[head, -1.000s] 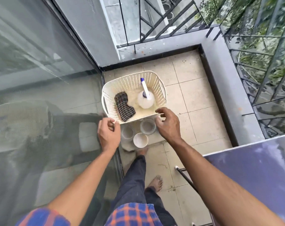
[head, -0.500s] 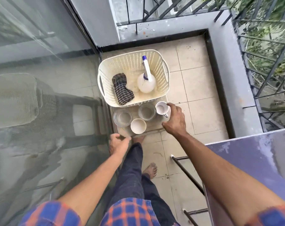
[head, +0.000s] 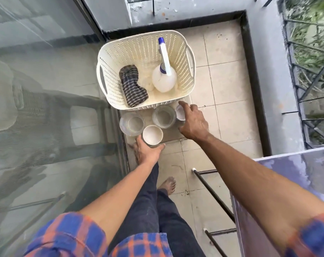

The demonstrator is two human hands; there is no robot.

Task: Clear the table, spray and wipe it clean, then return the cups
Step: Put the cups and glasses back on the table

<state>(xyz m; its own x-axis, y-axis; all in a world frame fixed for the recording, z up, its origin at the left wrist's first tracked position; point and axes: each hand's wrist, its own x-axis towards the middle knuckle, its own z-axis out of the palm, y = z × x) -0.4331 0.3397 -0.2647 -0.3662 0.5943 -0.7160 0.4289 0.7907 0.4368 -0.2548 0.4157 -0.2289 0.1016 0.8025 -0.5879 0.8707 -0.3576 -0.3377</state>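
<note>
On a low stool (head: 173, 134) sit a cream basket (head: 183, 45) and several cups. The basket holds a white spray bottle (head: 164, 78) with a blue nozzle and a dark checked cloth (head: 132, 86). In front of it stand two clear glasses (head: 132, 125) (head: 164, 116) and two white cups. My left hand (head: 147, 151) wraps around the near white cup (head: 152, 135) from below. My right hand (head: 191, 121) grips the other white cup (head: 180, 113) at the right, mostly covering it. The purple table (head: 294, 182) is at the lower right.
A glass door (head: 46, 89) runs along the left, close to the stool. Tiled balcony floor (head: 228, 89) lies to the right, bounded by a grey ledge (head: 268, 71) and a metal railing (head: 309, 80). My bare feet stand just behind the stool, beside the table's black legs (head: 211, 190).
My hands left the basket rim. The right hand took the white cup at the right; the left hand rose from the stool's front edge and closed round the near white cup.
</note>
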